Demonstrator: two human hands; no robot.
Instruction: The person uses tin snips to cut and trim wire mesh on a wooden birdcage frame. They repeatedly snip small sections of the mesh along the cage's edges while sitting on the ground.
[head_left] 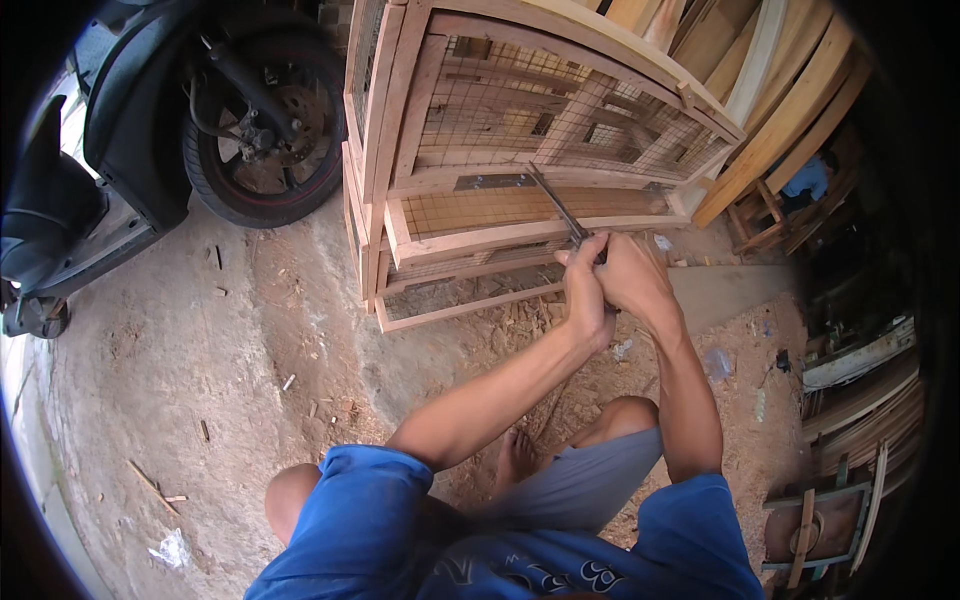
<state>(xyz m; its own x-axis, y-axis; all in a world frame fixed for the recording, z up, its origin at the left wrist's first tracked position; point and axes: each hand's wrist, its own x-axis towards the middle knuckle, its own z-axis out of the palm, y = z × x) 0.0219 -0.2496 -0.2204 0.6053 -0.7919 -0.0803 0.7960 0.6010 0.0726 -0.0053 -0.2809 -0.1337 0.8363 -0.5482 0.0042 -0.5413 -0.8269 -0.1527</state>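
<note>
Evidently, tool in the head view: a long, slim, dark metal tool [557, 205] slants across the centre of the frame, running from the hands up and leftward to the cage; its exact kind is hard to tell.
Left hand: the bare left hand [583, 292] is clamped on the tool's near end, pressed against the other hand.
Right hand: the bare right hand [637, 275] wraps that same end from the right; doubling the grip probably steadies the thin shaft and governs its direction.
Cage: the pale, unpainted wooden cage with wire-mesh panels [470, 243] stands in the upper middle, its long rails toward the person, likely for easy reach. The tool's tip lies over or against a rail; contact cannot be told.
Legs: bent low at lower centre, with a bare foot [515, 455] below the forearms, apparently to bring the arms near the cage's height.
Planks: long tan wooden planks [790, 100] lean in the upper right, seemingly stacked aside.
Motorcycle: a black motorcycle [140, 140] stands at upper left, its front wheel just beside the cage.
Ground: grey concrete ground [200, 380], littered with pale wood chips [530, 325] near the cage.
</note>
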